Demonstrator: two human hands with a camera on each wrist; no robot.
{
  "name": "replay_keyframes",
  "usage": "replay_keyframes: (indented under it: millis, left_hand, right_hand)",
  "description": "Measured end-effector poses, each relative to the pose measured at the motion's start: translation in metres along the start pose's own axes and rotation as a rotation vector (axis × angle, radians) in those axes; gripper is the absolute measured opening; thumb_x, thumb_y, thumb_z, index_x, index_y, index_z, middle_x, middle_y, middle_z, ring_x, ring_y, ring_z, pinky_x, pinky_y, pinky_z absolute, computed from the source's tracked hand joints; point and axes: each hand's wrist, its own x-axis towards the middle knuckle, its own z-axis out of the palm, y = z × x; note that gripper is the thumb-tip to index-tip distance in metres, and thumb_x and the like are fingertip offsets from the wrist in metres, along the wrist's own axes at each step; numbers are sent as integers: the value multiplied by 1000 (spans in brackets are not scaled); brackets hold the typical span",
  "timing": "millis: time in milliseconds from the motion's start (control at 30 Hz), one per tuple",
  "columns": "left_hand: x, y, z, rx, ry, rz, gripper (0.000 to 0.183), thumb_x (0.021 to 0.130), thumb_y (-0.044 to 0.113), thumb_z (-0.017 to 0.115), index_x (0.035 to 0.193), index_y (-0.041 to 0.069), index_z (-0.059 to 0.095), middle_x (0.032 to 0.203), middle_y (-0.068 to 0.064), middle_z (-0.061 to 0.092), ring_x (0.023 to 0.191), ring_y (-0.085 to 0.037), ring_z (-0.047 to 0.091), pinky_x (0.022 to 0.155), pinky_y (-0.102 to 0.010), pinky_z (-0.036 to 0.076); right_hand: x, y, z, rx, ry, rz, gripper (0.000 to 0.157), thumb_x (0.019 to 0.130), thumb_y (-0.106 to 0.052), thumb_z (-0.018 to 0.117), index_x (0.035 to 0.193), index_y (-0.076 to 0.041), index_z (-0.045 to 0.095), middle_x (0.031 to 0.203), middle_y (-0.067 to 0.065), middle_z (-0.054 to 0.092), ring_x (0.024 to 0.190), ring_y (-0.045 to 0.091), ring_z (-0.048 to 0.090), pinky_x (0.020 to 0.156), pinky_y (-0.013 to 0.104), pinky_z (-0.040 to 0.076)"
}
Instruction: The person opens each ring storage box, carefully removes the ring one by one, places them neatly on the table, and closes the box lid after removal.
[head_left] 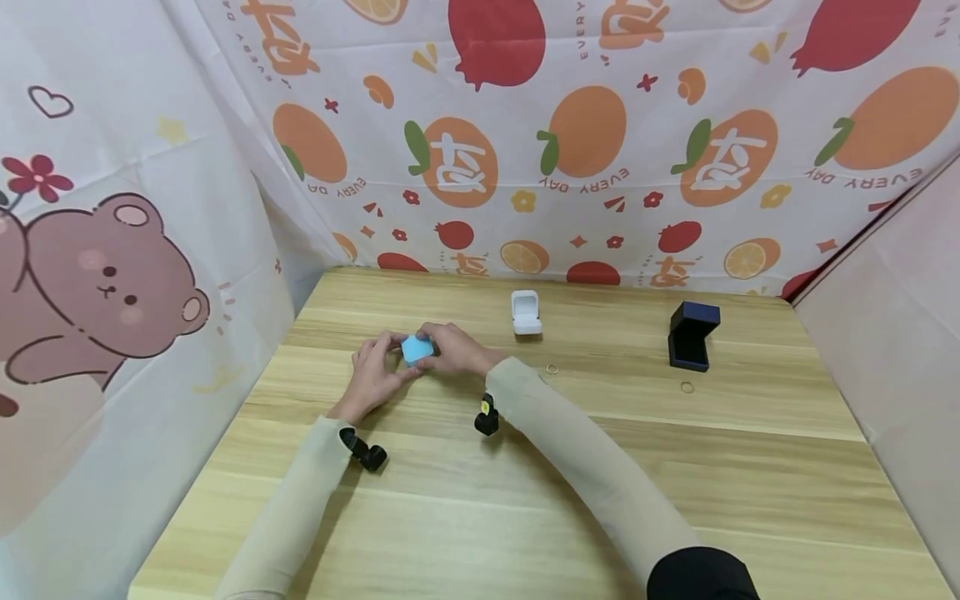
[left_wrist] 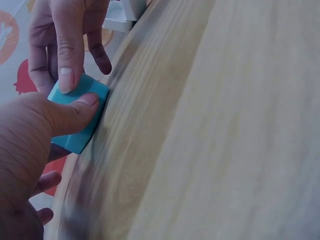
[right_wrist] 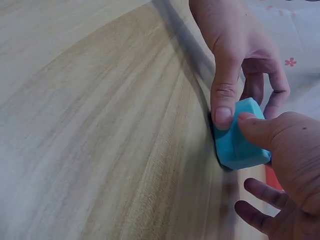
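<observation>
A small light-blue ring box (head_left: pixel 417 350) with bevelled corners, its lid down, is held between both hands at the left part of the table. My left hand (head_left: pixel 374 372) grips one side, its thumb lying on the blue box (left_wrist: pixel 75 137) in the left wrist view. From the other side my right hand (head_left: pixel 454 350) pinches it, thumb pressed near the left thumb on the blue box (right_wrist: pixel 240 150) in the right wrist view. The far fingers of both hands are partly hidden behind the box. Whether anything lies inside cannot be seen.
A white ring box (head_left: pixel 527 323) stands with its lid up at the back middle. A dark navy box (head_left: pixel 691 358), also with lid raised, is farther right. One ring (head_left: pixel 552 369) lies near the right sleeve, another ring (head_left: pixel 687 387) before the navy box. Printed cloth hangs behind the wooden table (head_left: pixel 465 517).
</observation>
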Motion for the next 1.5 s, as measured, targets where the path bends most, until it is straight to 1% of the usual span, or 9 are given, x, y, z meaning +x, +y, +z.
replay_keyframes:
  millis: [233, 367, 500, 633, 800, 900, 1133, 1300, 1500]
  left_hand:
    - [1, 3, -1, 23, -2, 14, 57, 83, 25, 86, 127, 7, 56, 134, -22, 65, 120, -40, 46, 103, -60, 20]
    - [1, 3, -2, 37, -11, 11, 55, 84, 26, 85, 127, 7, 56, 132, -21, 65, 118, -39, 46, 102, -59, 20]
    - [2, 4, -4, 40, -14, 19, 54, 85, 26, 84, 127, 7, 57, 132, -21, 65, 118, -39, 46, 102, -60, 20]
    - [3, 4, -3, 54, -25, 25, 54, 85, 27, 84, 127, 7, 57, 132, -21, 65, 119, -40, 46, 103, -62, 20]
    - [3, 1, -3, 69, -23, 16, 55, 84, 28, 85, 126, 8, 57, 133, -19, 65, 120, -39, 47, 102, -62, 21]
    - [4, 0, -3, 64, -23, 11, 55, 83, 28, 85, 126, 9, 56, 133, -20, 65, 120, -39, 47, 103, -62, 20]
    - [5, 3, -5, 57, -43, -11, 55, 84, 26, 85, 127, 8, 55, 135, -21, 63, 123, -40, 46, 104, -62, 18]
    - [4, 6, -7, 71, -52, -19, 54, 84, 25, 84, 126, 8, 54, 133, -21, 64, 122, -41, 46, 103, -61, 19]
    - [3, 7, -6, 90, -54, -5, 54, 86, 24, 83, 127, 5, 53, 130, -22, 63, 123, -43, 46, 102, -62, 19]
  right_hand:
    - [-3, -3, -4, 8, -10, 18, 47, 95, -28, 72, 136, -11, 57, 134, 7, 66, 121, 16, 61, 105, 31, 49]
    - [-4, -3, -4, -3, -16, 18, 49, 95, -30, 72, 137, -10, 57, 135, 7, 66, 122, 17, 61, 106, 32, 49]
    - [-3, -2, -3, -22, 3, 13, 50, 95, -32, 72, 137, -11, 57, 135, 7, 66, 121, 18, 61, 106, 33, 48]
    - [-2, 1, 0, -5, 18, 3, 48, 94, -31, 73, 135, -11, 58, 135, 7, 66, 120, 17, 62, 104, 32, 49]
    - [0, 4, 2, 23, 26, -26, 47, 94, -29, 74, 134, -10, 59, 133, 7, 67, 117, 16, 64, 100, 28, 50]
    - [0, 4, 2, -2, 37, -29, 46, 94, -31, 74, 133, -11, 61, 132, 6, 68, 117, 17, 62, 102, 30, 50]
    - [-1, 3, 0, -51, 33, 4, 46, 94, -37, 72, 134, -17, 62, 135, 0, 66, 116, 18, 54, 103, 36, 46]
    - [-2, 2, 0, -79, 35, -7, 46, 94, -39, 70, 134, -17, 62, 135, -1, 67, 114, 18, 54, 101, 34, 46]
    - [-2, 4, 2, -79, 35, -18, 48, 96, -39, 69, 137, -18, 60, 137, -1, 66, 115, 17, 55, 103, 34, 45]
